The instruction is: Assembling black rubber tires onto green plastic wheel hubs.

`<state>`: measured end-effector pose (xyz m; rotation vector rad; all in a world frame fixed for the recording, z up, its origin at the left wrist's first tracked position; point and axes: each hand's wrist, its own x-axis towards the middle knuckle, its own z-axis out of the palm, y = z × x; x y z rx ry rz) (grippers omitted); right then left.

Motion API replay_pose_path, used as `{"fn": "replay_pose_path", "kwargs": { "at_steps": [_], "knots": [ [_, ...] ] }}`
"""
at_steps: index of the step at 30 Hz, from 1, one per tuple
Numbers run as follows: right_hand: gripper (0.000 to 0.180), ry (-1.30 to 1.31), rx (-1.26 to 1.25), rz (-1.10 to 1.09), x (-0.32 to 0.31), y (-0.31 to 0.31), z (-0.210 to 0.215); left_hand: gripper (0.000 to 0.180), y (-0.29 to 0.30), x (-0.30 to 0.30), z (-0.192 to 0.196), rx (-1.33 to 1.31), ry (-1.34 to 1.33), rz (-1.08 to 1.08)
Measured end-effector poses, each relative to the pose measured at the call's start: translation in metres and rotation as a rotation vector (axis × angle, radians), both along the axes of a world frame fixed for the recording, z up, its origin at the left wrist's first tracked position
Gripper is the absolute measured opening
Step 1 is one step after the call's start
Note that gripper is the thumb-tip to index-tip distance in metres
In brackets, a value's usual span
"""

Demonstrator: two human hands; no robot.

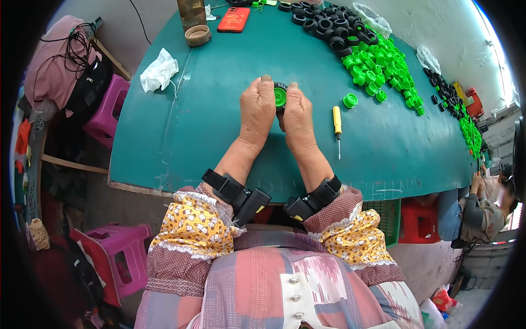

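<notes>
Between my two hands is a small toy wheel with a black tyre and a bright green hub (280, 97), held just above the green table. My left hand (257, 109) closes on its left side, thumb up along the tyre. On the opposite side my right hand (297, 112) grips it the same way, its fingers curled underneath and mostly hidden. To the right of my right hand, a single green wheel hub (350, 100) lies on the table. Below that hub rests a screwdriver with a yellow handle (337, 120), its shaft toward me.
A heap of green hubs (378, 68) and a pile of black tyres (334, 27) cover the far right of the table (219, 82). Crumpled tissue (159, 71), a brown lid (198, 35) and a red phone (234, 20) lie at left. Another person (485, 208) sits far right.
</notes>
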<state>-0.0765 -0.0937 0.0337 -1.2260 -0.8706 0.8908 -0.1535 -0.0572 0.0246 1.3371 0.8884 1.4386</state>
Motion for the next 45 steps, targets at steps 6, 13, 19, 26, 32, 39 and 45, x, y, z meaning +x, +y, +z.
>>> {"fn": "replay_pose_path", "kwargs": {
  "at_steps": [6, 13, 19, 26, 32, 39, 45],
  "knots": [
    [0.036, 0.216, -0.097, 0.143, 0.004, -0.001, 0.004, 0.031, 0.002, 0.001, -0.001, -0.177, -0.062, -0.047],
    [0.039, 0.026, -0.070, 0.123, 0.028, -0.004, 0.002, 0.034, 0.005, -0.005, 0.000, -0.343, -0.272, -0.294],
    [0.039, -0.088, -0.062, 0.121, 0.036, -0.019, 0.005, 0.035, -0.001, -0.001, 0.002, -0.284, -0.121, -0.380],
    [0.038, 0.034, -0.112, 0.237, 0.039, -0.031, 0.005, 0.032, -0.002, 0.001, -0.004, -0.150, -0.106, -0.296],
    [0.036, 0.158, -0.189, 0.230, 0.040, -0.038, 0.002, 0.032, -0.008, 0.005, 0.003, -0.068, 0.038, -0.237],
    [0.034, -0.164, -0.118, 0.126, 0.035, -0.042, 0.006, 0.034, -0.012, 0.012, 0.000, 0.035, 0.099, -0.262],
    [0.028, -0.274, -0.020, 0.123, 0.023, -0.022, 0.017, 0.035, -0.003, 0.007, 0.001, -0.122, 0.075, -0.145]
  ]
}}
